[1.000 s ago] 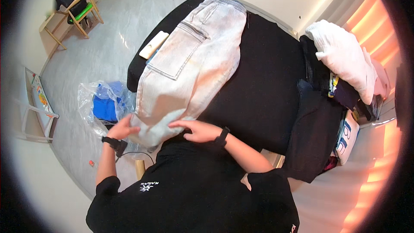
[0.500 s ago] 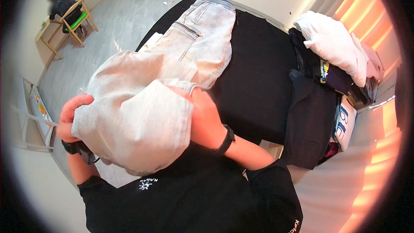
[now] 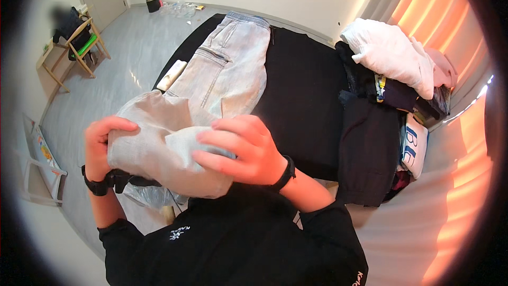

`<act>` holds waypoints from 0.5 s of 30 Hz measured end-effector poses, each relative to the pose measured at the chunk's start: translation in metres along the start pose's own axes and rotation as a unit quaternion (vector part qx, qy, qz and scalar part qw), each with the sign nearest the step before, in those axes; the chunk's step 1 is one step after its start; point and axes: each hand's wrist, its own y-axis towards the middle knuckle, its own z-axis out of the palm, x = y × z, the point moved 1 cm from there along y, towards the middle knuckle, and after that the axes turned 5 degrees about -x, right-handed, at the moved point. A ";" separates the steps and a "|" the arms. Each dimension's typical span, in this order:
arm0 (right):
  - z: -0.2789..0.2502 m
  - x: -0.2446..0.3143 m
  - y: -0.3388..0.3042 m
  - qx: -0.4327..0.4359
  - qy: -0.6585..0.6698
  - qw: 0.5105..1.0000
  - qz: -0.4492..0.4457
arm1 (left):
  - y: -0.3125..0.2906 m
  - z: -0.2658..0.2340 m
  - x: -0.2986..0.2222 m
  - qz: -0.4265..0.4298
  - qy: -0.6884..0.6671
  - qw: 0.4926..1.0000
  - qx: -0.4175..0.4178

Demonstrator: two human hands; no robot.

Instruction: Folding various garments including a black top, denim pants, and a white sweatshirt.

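Gripping pale jeans by one leg, the left hand faces the right hand, whose fingers spread over cloth, grip unclear; beyond them, a black cover.

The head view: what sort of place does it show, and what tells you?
Possibly a home or workroom: pale-blue denim trousers lie partly on a black cloth-covered surface, white and dark garments are piled at its right, and a wooden chair with a green seat stands far left.

Orange glow through curtain, rim seemingly blurry
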 end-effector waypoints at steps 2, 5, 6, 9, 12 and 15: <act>-0.004 -0.007 -0.007 0.037 0.094 0.994 0.036 | 0.012 0.005 -0.007 0.008 -0.016 1.000 0.022; -0.015 -0.018 -0.012 0.087 0.216 0.965 0.122 | 0.032 0.005 -0.009 0.130 0.064 0.984 0.103; -0.018 -0.024 -0.012 0.086 0.227 0.959 0.147 | 0.042 0.005 -0.007 0.192 0.062 0.972 0.116; -0.030 -0.062 -0.002 0.103 0.194 0.957 0.188 | 0.093 0.008 0.002 0.205 0.083 0.969 0.114; -0.013 -0.141 0.019 0.025 0.176 0.946 0.271 | 0.173 0.026 0.050 0.110 -0.146 0.978 -0.099; 0.023 -0.262 -0.022 -0.065 0.232 0.835 0.494 | 0.295 0.073 0.090 0.122 0.057 0.987 0.089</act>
